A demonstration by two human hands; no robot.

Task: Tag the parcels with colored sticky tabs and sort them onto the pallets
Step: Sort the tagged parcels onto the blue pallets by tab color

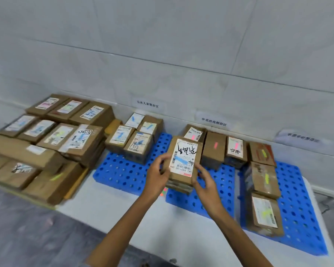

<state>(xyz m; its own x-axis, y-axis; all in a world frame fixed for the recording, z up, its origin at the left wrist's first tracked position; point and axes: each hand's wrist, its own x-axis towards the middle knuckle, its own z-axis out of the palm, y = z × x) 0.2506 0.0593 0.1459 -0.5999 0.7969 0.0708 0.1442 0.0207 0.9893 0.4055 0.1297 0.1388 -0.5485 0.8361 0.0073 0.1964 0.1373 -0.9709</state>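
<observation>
Already sorted: blue-tabbed boxes (135, 139) on the left pallet (120, 174), pink-tabbed boxes (214, 147) on the middle pallet (225, 189), yellow-tabbed boxes (264, 178) on the right pallet (297, 199).
Left to sort: a big pile (46, 143) at the far left, many already tabbed.
Parcel in hand (183, 160): brown cardboard, flat-sided, white paper label with a blue tab (181, 159), held above the gap between left and middle pallets.
Grip: left hand (158, 176) and right hand (204, 182) clasp its long sides.
Pallets: hard blue plastic, round holes.

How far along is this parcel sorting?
Done: tabbed cardboard parcels sit grouped by colour on three blue perforated plastic pallets. In hand: left hand and right hand hold a blue-tabbed cardboard parcel. Left: placing it, then the brown box pile at far left.
</observation>
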